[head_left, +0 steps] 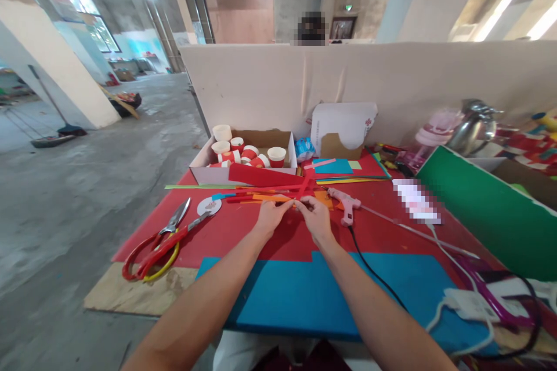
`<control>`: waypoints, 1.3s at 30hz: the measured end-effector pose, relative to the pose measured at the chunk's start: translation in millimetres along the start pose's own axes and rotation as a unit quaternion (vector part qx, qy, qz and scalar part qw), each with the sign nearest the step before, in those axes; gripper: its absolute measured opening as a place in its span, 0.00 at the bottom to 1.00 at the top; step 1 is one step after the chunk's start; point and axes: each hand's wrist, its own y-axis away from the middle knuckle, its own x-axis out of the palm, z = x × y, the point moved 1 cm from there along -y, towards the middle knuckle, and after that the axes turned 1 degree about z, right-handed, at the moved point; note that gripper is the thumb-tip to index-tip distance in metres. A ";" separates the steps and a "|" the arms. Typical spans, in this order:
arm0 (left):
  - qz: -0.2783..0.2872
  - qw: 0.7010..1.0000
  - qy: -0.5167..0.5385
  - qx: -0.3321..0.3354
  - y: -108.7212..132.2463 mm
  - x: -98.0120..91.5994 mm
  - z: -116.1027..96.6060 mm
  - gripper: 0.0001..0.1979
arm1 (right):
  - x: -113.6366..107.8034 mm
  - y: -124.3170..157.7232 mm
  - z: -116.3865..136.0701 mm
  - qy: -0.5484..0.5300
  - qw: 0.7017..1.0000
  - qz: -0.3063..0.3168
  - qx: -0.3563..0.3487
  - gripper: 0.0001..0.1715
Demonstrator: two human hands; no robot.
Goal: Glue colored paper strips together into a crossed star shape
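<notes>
Both my hands meet over the red sheet point(243, 232) in the middle of the table. My left hand point(270, 215) and my right hand point(317, 215) each pinch a thin red paper strip point(304, 190) that runs up and away from my fingertips. Orange, blue and green paper strips point(265, 197) lie just beyond the fingers. A pink hot glue gun point(344, 204) rests right of my right hand, its black cord trailing toward me.
Red-handled scissors point(161, 240) lie at the left beside a round tape disc point(209, 206). A cardboard box point(204, 171) of red and white paper cups stands behind. A green board point(487, 214), a power strip point(470, 304), a kettle point(472, 124) and a partition wall point(391, 81) are at right and back.
</notes>
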 end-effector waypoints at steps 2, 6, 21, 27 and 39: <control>-0.003 1.000 -0.008 -0.007 -0.4 0.3 -0.2 0.06 | 0.0 0.0 -0.4 -0.010 1.000 0.001 0.005 0.12; -0.001 1.000 -0.010 -0.006 -0.9 1.1 -2.8 0.06 | 0.5 0.0 -1.3 -0.027 1.000 -0.001 0.014 0.13; -0.003 0.999 -0.013 0.034 -8.3 -2.2 10.1 0.07 | 0.0 -4.5 -4.7 -0.078 0.995 0.052 0.039 0.15; -0.012 0.999 -0.019 0.032 -8.6 -2.5 10.9 0.08 | -1.8 -3.8 -4.2 -0.068 0.995 0.053 0.042 0.15; -0.036 0.995 0.085 -0.033 -5.1 -5.0 -6.8 0.12 | -5.9 -2.8 0.0 -0.070 0.996 0.022 0.047 0.16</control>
